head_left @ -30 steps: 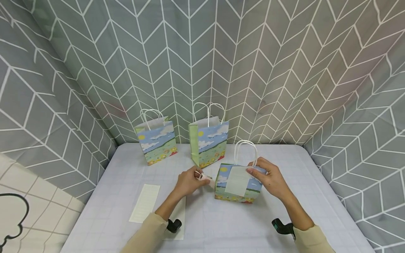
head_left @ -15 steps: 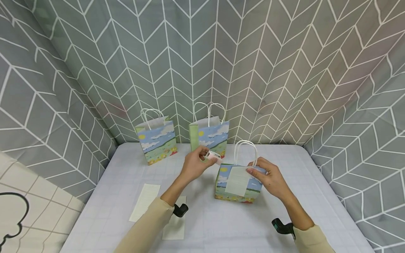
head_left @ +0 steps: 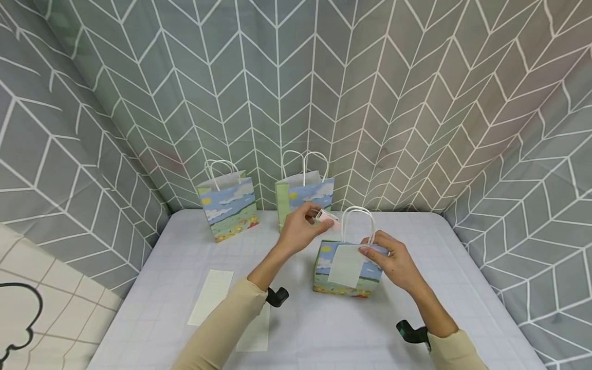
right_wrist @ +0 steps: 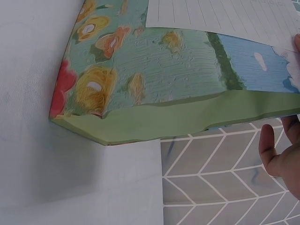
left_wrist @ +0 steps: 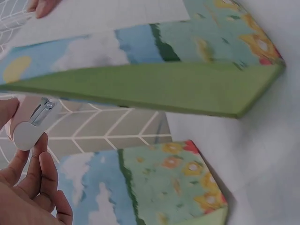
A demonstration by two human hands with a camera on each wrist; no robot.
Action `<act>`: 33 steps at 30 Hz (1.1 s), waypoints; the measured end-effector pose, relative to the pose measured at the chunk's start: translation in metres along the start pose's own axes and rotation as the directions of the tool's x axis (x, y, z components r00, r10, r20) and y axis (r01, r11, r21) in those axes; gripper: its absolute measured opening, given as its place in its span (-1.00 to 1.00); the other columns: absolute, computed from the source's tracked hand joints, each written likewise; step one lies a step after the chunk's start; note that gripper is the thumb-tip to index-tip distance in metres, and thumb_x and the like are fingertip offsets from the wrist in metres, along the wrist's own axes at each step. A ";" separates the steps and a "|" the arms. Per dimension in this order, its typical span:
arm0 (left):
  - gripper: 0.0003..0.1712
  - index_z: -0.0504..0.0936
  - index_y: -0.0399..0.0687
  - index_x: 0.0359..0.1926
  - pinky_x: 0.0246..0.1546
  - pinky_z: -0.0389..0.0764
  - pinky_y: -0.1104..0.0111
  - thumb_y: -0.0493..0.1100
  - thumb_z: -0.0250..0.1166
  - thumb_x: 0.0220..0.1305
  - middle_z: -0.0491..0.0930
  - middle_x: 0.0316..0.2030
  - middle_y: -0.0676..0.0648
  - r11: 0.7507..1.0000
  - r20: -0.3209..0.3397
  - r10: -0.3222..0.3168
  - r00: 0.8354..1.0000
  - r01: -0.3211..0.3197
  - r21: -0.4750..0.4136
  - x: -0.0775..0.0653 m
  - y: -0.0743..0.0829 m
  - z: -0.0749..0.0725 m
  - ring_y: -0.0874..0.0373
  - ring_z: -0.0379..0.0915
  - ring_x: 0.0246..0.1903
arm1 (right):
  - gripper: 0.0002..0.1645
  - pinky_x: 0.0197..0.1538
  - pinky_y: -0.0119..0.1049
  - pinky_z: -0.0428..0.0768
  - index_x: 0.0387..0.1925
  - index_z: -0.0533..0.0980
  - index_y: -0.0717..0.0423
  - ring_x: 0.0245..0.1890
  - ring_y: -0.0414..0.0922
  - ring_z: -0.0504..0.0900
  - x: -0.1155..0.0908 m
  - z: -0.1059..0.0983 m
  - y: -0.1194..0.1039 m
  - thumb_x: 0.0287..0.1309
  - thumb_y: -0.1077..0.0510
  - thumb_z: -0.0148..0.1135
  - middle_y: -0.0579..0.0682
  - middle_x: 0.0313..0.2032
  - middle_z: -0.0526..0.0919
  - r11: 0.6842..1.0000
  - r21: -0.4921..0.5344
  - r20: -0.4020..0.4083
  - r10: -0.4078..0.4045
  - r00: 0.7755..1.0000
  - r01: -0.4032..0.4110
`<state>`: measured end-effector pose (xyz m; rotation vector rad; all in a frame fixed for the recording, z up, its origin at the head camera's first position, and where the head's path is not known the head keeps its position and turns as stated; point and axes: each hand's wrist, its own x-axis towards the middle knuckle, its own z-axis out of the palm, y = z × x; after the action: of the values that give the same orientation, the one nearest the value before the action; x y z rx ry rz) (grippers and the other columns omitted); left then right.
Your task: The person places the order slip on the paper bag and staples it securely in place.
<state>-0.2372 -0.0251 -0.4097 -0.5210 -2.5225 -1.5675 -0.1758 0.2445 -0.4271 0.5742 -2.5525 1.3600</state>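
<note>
A small paper gift bag [head_left: 324, 272], printed with sky, hills and flowers, stands on the table with white cord handles up. My right hand [head_left: 390, 259] pinches its top edge together with a lined paper slip [head_left: 346, 264] that lies against the bag's front. Between thumb and fingers of my left hand [head_left: 298, 228] is a pink-and-white mini stapler [left_wrist: 28, 129], close to the bag's upper left corner and just left of its handles. In the left wrist view, the stapler's metal part shows beside the bag's green side.
Two matching bags stand behind: one at the back left [head_left: 228, 210], the other in the middle [head_left: 283, 198], partly covered by my left hand. Paper strips [head_left: 211, 295] lie at the left front, one partly under my left sleeve [head_left: 226, 324]. A patterned curtain [head_left: 296, 92] encloses the table.
My left hand has risen with the stapler and moved right, from beside the front bag to near its top edge. The right hand, bag and slip have stayed in place.
</note>
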 end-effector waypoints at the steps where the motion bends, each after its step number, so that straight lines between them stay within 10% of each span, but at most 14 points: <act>1: -0.37 0.57 0.05 0.20 -0.19 0.55 0.21 0.23 0.43 0.21 0.64 -0.04 0.01 1.000 0.005 0.004 1.000 -0.004 -0.002 0.001 0.002 0.001 0.13 0.49 -0.14 | -0.92 -0.23 -0.28 0.60 -0.20 0.70 -0.10 -0.18 -0.16 0.56 0.000 0.000 0.000 0.33 0.09 0.31 -0.16 -0.20 0.60 1.000 0.000 -0.002 0.003 1.000 -0.003; 17: -0.56 0.66 0.17 0.13 -0.28 0.58 0.30 0.10 0.43 0.25 0.68 -0.11 0.10 0.993 0.109 0.110 0.988 -0.105 -0.045 0.006 0.032 0.003 0.22 0.52 -0.18 | -0.86 -0.20 -0.29 0.59 -0.13 0.70 -0.02 -0.16 -0.20 0.55 0.000 0.000 -0.003 0.32 0.12 0.33 -0.12 -0.16 0.61 0.999 -0.024 -0.010 0.025 1.000 -0.026; 33: -0.57 0.69 0.18 0.11 -0.31 0.53 0.34 0.07 0.46 0.23 0.66 -0.12 0.17 0.972 0.265 0.233 0.936 -0.234 -0.027 0.006 0.040 0.002 0.20 0.49 -0.19 | -0.84 -0.09 -0.30 0.58 -0.09 0.71 -0.09 -0.07 -0.26 0.55 0.000 0.002 0.001 0.33 0.12 0.31 -0.18 -0.10 0.63 0.998 -0.040 -0.012 -0.038 0.999 0.038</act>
<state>-0.2280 -0.0060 -0.3751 -1.0552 -2.5280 -1.4898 -0.1764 0.2429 -0.4285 0.6020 -2.5396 1.2934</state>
